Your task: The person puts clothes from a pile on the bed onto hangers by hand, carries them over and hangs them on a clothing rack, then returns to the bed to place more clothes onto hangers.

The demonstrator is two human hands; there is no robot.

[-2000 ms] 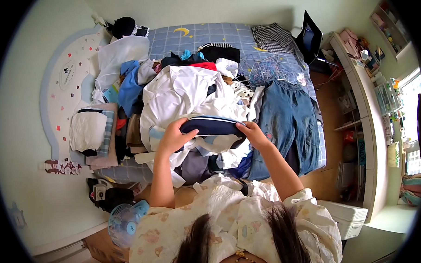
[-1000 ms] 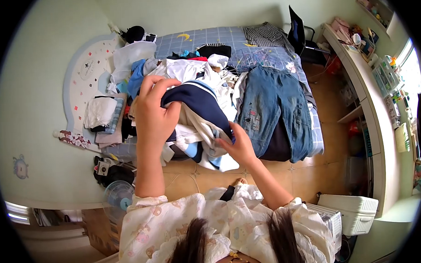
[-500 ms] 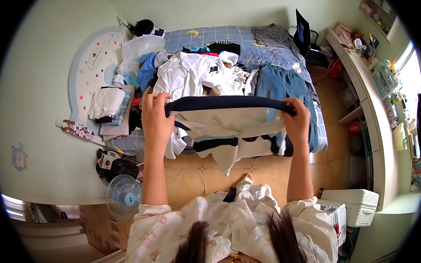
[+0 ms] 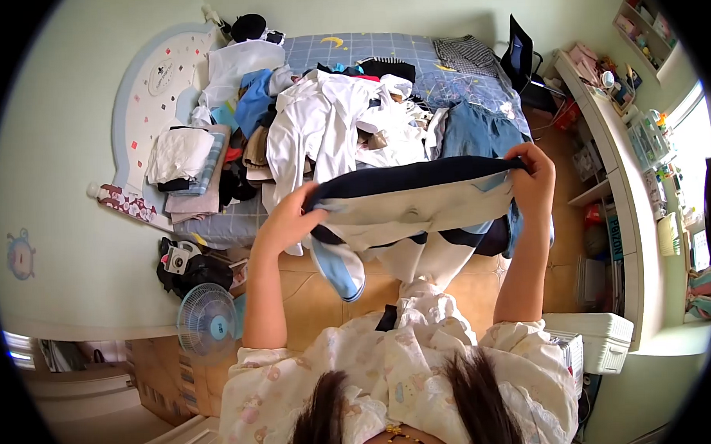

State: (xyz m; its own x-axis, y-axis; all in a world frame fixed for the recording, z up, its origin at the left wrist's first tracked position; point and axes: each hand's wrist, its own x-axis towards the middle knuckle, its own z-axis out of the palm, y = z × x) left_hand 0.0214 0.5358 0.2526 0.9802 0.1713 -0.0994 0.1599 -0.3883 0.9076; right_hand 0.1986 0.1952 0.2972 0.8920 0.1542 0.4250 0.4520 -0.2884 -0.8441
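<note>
A cream garment point(image 4: 418, 208) with a dark navy band and light blue parts hangs stretched between my two hands, in front of the bed. My left hand point(image 4: 291, 216) grips the left end of its navy edge. At the right end, my right hand point(image 4: 532, 177) is closed on the same edge. One light blue and white part dangles below my left hand. Behind the garment lie a white shirt point(image 4: 317, 118) on a heap of mixed clothes and a pair of blue jeans point(image 4: 481, 131), partly covered by the garment.
Folded clothes point(image 4: 179, 156) sit by the headboard point(image 4: 144, 100). A fan point(image 4: 206, 317) stands at lower left, near a black bag. On the right are a black chair point(image 4: 522, 56), a long desk point(image 4: 624, 189) and a white case point(image 4: 598, 339).
The garment, earlier bunched and then turned between my hands, is now spread wide. Since half a second ago both hands have shifted right, the left one also lower, and the light blue part has swung into view.
</note>
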